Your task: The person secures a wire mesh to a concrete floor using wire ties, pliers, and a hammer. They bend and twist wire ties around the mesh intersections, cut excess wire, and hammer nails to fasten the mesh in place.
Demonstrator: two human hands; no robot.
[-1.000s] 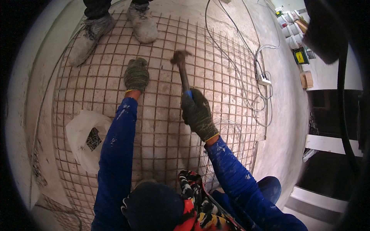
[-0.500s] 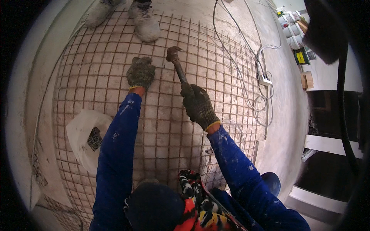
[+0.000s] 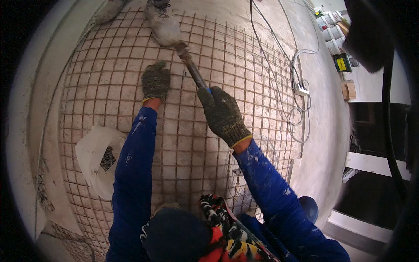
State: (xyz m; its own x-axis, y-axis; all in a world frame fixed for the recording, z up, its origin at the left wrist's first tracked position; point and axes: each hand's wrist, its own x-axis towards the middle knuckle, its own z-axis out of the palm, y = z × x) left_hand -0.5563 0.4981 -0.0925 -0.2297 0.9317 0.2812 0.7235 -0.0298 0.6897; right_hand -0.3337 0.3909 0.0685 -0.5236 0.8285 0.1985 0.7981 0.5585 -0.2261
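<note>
A dark cap (image 3: 176,233) and a bright patterned cloth (image 3: 227,231) are sitting closest to the camera, at the bottom; two blue sleeves are reaching up from there over a wire mesh (image 3: 109,87) that is lying on the grey floor (image 3: 323,131). A white bag (image 3: 94,157) is resting on the mesh just beside the left sleeve. The right hand (image 3: 222,114), in a dark glove, is squeezing tight around the handle of a hammer (image 3: 192,70); the hammer is pointing up and away, its head lifted near the far shoe. The left hand (image 3: 155,81), gloved too, is pressing flat on the mesh with fingers spread, holding nothing; the two hands are staying apart. Farther off, another person's dusty shoe (image 3: 162,24) is standing on the mesh; white cables (image 3: 297,100) are curling on the floor to the right; buckets (image 3: 334,32) are sitting far back.
</note>
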